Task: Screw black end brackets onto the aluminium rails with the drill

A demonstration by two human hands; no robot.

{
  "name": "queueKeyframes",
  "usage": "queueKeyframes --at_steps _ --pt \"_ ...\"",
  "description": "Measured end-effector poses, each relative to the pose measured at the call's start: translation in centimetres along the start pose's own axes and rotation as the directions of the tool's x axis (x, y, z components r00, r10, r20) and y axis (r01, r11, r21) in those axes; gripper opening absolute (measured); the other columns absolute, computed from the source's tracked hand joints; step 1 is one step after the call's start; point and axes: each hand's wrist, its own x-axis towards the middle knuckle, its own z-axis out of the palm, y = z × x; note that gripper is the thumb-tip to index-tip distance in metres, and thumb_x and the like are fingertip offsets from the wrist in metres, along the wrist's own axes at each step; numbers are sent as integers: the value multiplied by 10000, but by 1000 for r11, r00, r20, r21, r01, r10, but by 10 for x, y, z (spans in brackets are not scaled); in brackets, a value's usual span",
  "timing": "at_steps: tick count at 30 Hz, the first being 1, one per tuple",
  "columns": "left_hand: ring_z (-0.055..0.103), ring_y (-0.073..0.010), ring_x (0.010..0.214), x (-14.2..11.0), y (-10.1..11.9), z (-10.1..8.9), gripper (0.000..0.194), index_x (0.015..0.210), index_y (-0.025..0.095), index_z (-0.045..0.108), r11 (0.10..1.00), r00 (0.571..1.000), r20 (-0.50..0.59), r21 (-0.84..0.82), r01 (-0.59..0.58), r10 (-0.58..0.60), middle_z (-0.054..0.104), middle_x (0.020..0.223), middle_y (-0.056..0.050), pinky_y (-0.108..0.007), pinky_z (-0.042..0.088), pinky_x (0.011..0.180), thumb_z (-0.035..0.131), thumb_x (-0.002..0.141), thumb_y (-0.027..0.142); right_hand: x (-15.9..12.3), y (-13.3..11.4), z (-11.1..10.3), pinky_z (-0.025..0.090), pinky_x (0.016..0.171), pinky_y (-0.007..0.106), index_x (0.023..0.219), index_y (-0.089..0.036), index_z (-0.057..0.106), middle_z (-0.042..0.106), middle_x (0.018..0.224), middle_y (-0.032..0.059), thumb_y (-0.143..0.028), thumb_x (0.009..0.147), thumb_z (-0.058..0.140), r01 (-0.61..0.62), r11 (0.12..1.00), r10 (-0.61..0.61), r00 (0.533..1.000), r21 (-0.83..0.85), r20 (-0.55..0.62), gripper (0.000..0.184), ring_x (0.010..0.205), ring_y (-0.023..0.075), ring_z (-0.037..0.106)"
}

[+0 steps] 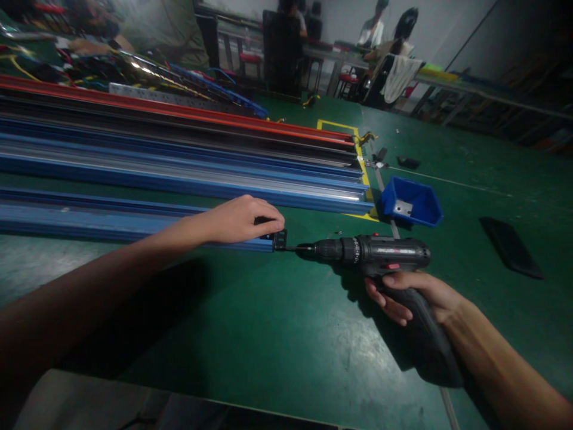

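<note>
My right hand [412, 295] is wrapped round the grip of a black cordless drill [380, 252], which lies level and points left. Its bit reaches a small black end piece [280, 239] at the right end of a blue metal profile [111, 220]. Over that same end rests my left hand [244, 220], fingers curled down and pressing on the profile and its end piece. The tips of the left fingers are partly hidden. Whether a screw sits on the bit is too small to tell.
Several blue, black and red profiles [224, 170] lie parallel behind. At their right stands a blue bin [414, 203] holding a metal plate. A black flat object [511, 248] lies far right on the green table [268, 334]. Other people work in the background.
</note>
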Motion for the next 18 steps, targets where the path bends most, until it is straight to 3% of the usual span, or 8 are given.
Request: queueKeyframes --at_steps 18 --pt "700 -155 979 0 0 0 342 1043 217 757 1000 1000 -1 7 6 -6 771 1068 -13 -241 479 903 481 1020 418 -1 2 -1 559 494 199 981 -53 725 670 766 47 -237 908 684 -22 1000 21 998 -4 -63 202 460 57 572"
